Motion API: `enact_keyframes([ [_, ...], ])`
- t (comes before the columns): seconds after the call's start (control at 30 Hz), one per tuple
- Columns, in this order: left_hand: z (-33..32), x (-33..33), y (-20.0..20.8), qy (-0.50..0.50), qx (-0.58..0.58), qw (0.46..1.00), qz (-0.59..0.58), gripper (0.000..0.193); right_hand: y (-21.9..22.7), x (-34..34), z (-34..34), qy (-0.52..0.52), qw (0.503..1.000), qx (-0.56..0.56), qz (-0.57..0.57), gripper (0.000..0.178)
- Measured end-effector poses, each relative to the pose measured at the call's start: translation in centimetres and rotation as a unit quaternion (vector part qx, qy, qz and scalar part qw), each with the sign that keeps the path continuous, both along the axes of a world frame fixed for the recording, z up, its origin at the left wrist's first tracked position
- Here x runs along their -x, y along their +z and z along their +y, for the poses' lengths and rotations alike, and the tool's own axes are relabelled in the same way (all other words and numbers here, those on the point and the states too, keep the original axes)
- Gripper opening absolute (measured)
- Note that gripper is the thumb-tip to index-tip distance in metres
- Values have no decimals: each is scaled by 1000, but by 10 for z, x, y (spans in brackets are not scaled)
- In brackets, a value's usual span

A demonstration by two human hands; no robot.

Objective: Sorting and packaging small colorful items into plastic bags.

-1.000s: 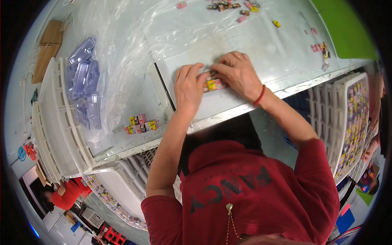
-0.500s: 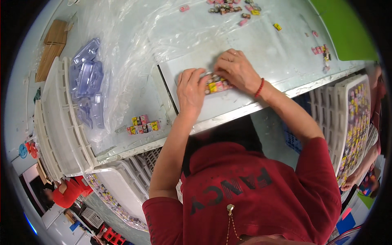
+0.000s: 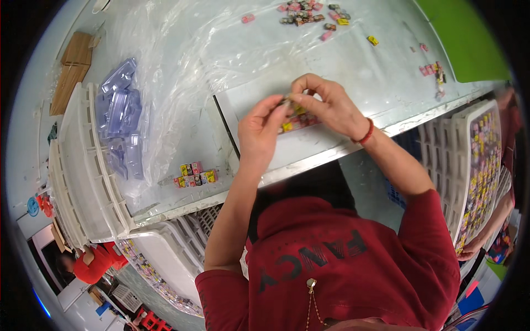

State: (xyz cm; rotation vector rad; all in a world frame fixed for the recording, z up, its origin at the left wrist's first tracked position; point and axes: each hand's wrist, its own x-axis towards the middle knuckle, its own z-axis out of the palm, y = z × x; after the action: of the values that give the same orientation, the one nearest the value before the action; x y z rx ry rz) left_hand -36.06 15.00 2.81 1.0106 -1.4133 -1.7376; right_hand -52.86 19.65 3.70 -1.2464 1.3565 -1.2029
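Over the board at the table's front edge, my left hand [image 3: 260, 127] and my right hand [image 3: 333, 108] meet fingertip to fingertip. Both are closed in a pinch. A small dark piece [image 3: 286, 102] shows at the left fingertips; its kind is too small to make out. What the right fingers pinch is mostly hidden. Just below the fingers lies a packed group of tiny printed blocks [image 3: 300, 122] in yellow, pink and dark colours, partly covered by my right hand. To the left, a small cluster of similar blocks [image 3: 195, 176] rests near the table edge.
Loose pieces [image 3: 301, 12] are scattered at the far side, with more at the right [image 3: 436, 70] beside a green sheet [image 3: 469, 41]. Clear plastic film [image 3: 171, 77] and bluish clear trays [image 3: 122, 107] lie left. White crates [image 3: 464, 171] flank me; another person's arm [image 3: 488, 226] is at right.
My right hand has lifted slightly off the packed blocks and turned, its fingers now pinching near the left fingertips. My left hand has changed from resting beside the blocks to a pinch.
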Motion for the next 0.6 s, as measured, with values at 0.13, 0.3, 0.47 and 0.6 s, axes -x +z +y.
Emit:
enact_keyframes([
  [0.13,2,2,0,28,-49,998,42,24,-9,-14,-1,-128,896,273,327,19],
  [0.3,6,8,2,83,-70,993,48,23,-10,-24,7,-156,871,287,368,30],
  [0.47,11,11,1,90,-91,987,93,23,-11,-26,7,-154,863,307,371,32],
  [0.6,13,7,-4,87,-118,983,113,25,-1,-29,10,-124,926,212,285,32],
])
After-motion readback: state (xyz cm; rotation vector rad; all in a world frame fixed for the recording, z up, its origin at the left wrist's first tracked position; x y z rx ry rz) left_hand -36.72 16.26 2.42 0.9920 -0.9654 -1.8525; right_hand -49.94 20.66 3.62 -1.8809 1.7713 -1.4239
